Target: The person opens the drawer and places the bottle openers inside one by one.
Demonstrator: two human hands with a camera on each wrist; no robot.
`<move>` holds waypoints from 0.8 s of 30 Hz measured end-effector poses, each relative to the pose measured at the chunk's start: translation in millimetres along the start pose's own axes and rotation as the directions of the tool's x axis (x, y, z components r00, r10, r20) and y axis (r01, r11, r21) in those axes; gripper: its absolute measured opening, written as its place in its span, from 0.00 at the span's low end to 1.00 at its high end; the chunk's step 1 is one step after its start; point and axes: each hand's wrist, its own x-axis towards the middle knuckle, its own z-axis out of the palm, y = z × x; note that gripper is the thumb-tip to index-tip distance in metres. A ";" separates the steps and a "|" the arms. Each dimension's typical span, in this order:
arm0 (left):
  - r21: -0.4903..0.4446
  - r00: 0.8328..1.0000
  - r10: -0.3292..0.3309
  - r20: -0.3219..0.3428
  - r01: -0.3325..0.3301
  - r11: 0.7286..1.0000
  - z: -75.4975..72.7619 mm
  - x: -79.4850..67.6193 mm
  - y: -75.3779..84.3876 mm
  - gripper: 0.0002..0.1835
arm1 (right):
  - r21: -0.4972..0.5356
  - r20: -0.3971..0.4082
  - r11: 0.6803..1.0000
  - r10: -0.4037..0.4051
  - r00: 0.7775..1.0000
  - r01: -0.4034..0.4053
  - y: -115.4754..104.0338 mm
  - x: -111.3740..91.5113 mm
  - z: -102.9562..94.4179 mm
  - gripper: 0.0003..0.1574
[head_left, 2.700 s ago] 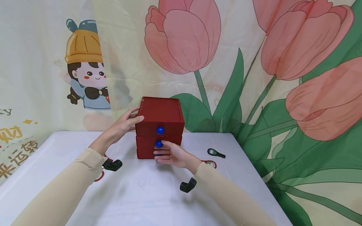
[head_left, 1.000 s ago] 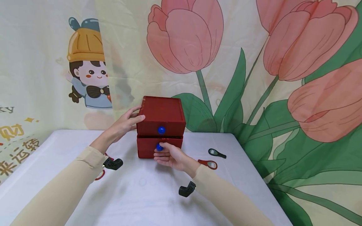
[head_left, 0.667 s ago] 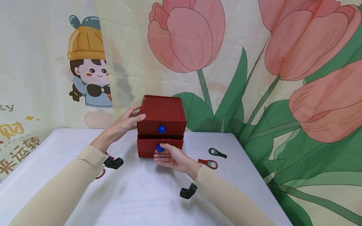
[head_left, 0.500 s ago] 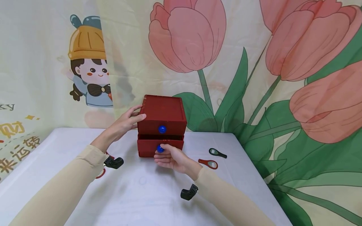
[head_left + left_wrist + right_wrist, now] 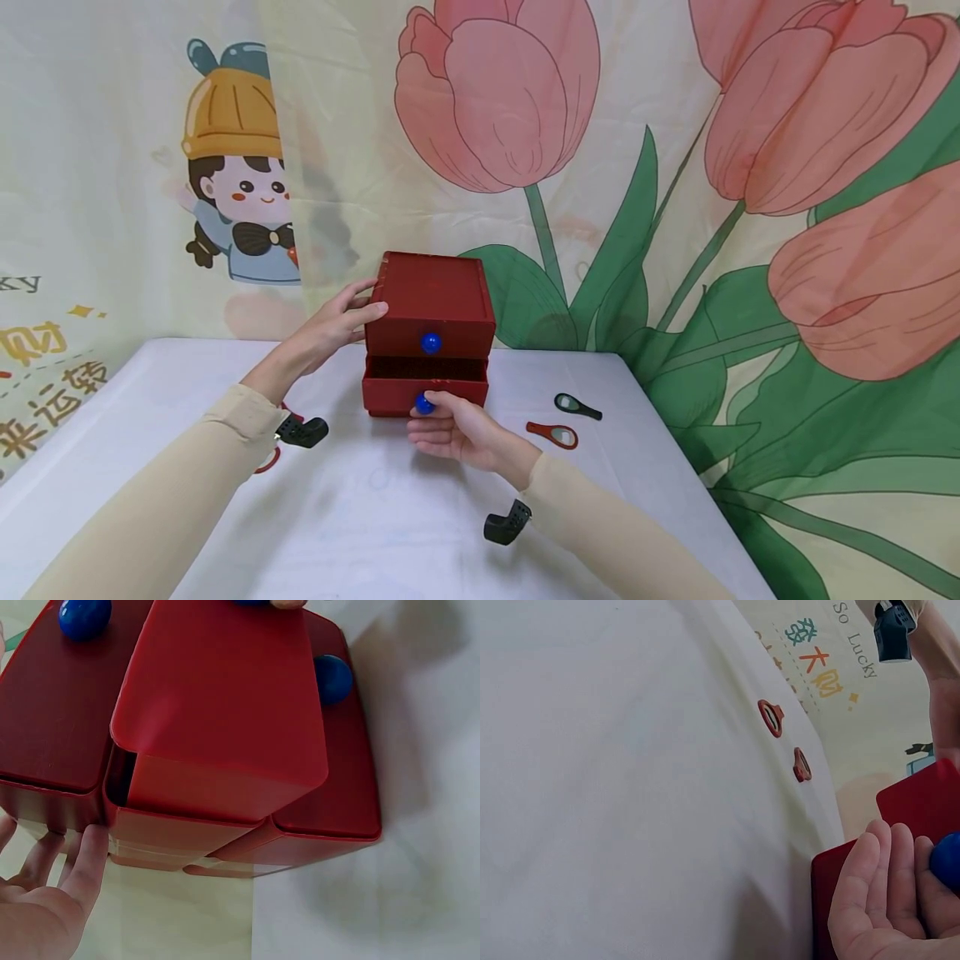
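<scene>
A small red drawer cabinet (image 5: 435,287) with blue round knobs stands at the back of the table. Its middle drawer (image 5: 386,392) is pulled partway out, and a dark gap shows above its front. My right hand (image 5: 465,429) pinches that drawer's blue knob (image 5: 424,404) between thumb and forefinger; the other fingers extend below it. Against the cabinet's left side my left hand (image 5: 322,333) rests with extended fingers, the thumb at the upper edge. In the left wrist view the drawer front (image 5: 225,682) juts out between the top drawer (image 5: 52,712) and the bottom drawer (image 5: 349,765).
Right of the cabinet lie a black magnifying glass (image 5: 581,407) and a red one (image 5: 552,434). Two red magnifying glasses lie on the left, partly hidden by my left wrist; the right wrist view shows one (image 5: 771,718) beside the other (image 5: 802,765). A printed curtain hangs behind.
The middle drawer, shut at first, has slid out toward me along with my right hand on its knob. My left hand has stayed at the cabinet's side.
</scene>
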 end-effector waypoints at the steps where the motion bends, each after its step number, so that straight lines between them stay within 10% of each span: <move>1: 0.000 1.000 0.000 0.000 0.000 1.000 0.0 0.0 -0.2 0.47 | 0.002 0.001 1.000 0.003 1.000 -0.003 0.4 -0.9 0.2 0.34; 24: 0.011 1.000 -0.003 0.006 0.003 1.000 -0.2 0.6 -0.4 0.48 | -0.020 0.017 0.999 0.026 1.000 -0.025 10.7 -22.3 4.2 0.34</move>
